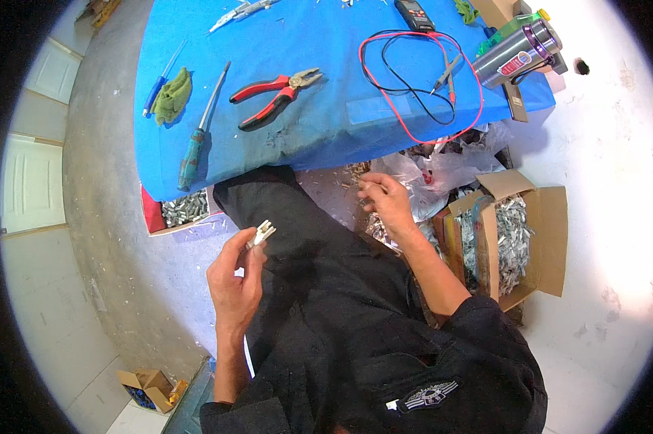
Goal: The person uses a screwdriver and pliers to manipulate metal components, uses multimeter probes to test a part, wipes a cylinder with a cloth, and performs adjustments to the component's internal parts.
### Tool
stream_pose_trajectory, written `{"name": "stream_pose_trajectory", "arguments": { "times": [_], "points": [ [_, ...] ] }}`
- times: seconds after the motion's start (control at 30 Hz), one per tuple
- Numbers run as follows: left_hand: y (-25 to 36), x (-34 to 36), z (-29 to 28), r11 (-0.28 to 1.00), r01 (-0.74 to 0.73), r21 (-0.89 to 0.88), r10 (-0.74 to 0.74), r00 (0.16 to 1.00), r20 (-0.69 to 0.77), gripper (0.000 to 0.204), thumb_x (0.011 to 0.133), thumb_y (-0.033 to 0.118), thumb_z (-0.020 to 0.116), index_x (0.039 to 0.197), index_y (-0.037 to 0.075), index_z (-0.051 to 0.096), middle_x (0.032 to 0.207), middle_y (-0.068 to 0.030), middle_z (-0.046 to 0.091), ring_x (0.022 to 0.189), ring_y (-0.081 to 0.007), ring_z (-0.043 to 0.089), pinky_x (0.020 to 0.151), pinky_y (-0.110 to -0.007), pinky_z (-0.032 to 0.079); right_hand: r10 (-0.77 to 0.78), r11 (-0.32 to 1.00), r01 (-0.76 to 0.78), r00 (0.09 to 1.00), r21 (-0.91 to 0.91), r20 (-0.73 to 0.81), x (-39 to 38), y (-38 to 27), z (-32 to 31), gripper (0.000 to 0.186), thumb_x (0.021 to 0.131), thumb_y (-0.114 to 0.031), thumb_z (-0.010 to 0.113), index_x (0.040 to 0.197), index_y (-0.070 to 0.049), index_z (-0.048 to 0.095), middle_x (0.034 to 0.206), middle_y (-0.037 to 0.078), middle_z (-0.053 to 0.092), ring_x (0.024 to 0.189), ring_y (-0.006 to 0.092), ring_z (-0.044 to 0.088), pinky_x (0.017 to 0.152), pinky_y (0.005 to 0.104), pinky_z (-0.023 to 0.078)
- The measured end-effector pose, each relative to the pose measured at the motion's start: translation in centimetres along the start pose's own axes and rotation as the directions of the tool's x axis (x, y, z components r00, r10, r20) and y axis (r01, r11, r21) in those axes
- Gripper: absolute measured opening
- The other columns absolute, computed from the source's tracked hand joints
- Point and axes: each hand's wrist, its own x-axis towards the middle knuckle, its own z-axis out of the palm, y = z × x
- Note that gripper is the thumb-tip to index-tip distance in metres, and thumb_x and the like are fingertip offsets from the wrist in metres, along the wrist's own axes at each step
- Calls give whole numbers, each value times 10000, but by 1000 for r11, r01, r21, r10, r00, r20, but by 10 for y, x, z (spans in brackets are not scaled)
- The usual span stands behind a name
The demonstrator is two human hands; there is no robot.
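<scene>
My left hand (234, 278) is closed in a pinch over my dark-clothed leg. Between its thumb and fingers is a small white pronged plastic piece (261, 233), its prongs pointing up and away. To the right, my right hand (388, 205) is curled with its fingertips together, above small coppery scraps (357, 173) below the table edge. Whatever its fingers may hold is too small or hidden to make out. Red-handled pliers (277, 98) lie on the blue-covered table (312, 43) beyond both hands, beside a long screwdriver (193, 155).
A cardboard box (549, 242) full of silvery pieces stands at my right, near clear plastic bags (453, 173). Under the table's left corner is a box of grey pieces (185, 210). On the table are a multimeter (415, 16) with leads, a steel flask (516, 56) and a green cloth (172, 98).
</scene>
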Motion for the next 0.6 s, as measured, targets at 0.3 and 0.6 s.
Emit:
{"name": "stream_pose_trajectory", "arguments": {
  "times": [0.3,0.6],
  "points": [
    [6,11,20,960,181,-212,-186,983,-5,240,992,27,675,1226,-27,683,978,-67,758,848,-102,700,754,-263,565,4,994,30,955,-109,295,-42,-32,18,318,997,-214,668,1258,-34,702,1020,36,737,847,119,696,667,262,531],
    [21,16,48,996,-90,3,90,993,71,278,911,4,748,1187,6,710,1021,-153,774,943,-241,773,788,-328,587,-110,976,-2,855,216,507,-74,-48,64,321,997,-161,718,1282,-25,658,991,3,708,812,55,631,625,207,496]
  ]
}}
